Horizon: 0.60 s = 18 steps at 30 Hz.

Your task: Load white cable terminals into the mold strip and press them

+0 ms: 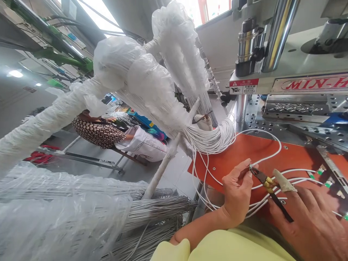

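Observation:
My left hand pinches the end of a white cable between thumb and fingers, over the orange board. In my right hand is a pair of cutting pliers, its jaws at the cable end right by my left fingertips. A pale cover wraps one finger of the right hand. More white cables run beneath and beside the pliers, and several of them end in small green-and-white connectors at the right. Whether the jaws touch the cable I cannot tell.
The orange board adjoins a machine with a perforated metal bed and a danger label. A thick cable bundle hangs from a wrapped rack. More bundles lie lower left. Another person works by a white sack.

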### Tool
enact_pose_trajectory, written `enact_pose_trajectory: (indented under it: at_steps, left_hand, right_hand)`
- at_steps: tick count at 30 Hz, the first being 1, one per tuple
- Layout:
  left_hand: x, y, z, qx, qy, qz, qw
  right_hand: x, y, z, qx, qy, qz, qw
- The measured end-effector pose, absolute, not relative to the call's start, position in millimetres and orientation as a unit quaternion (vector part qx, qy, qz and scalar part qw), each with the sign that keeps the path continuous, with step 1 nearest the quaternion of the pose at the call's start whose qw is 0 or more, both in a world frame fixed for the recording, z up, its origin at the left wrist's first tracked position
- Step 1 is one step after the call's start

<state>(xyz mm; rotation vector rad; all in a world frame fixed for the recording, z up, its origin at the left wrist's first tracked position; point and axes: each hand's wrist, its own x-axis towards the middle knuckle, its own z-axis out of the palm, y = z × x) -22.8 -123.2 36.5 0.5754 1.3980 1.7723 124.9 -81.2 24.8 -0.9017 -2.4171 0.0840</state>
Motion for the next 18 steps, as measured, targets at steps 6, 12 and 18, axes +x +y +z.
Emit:
enact_pose_trajectory:
  at_steps: [6,12,18]
  left_hand:
    - [-21,-125,31,0.27,0.571,0.684,0.365]
    - [-20,-127,19,0.372,0.594,0.667,0.252]
    - [-24,-123,17,0.407,0.598,0.651,0.23]
  right_hand:
    - [123,-83,23,-0.351,-0.896,0.026,0.273]
    - [123,-84,21,-0.352,-0.889,0.022,0.292]
    - [128,-85,13,-0.352,-0.888,0.023,0.296]
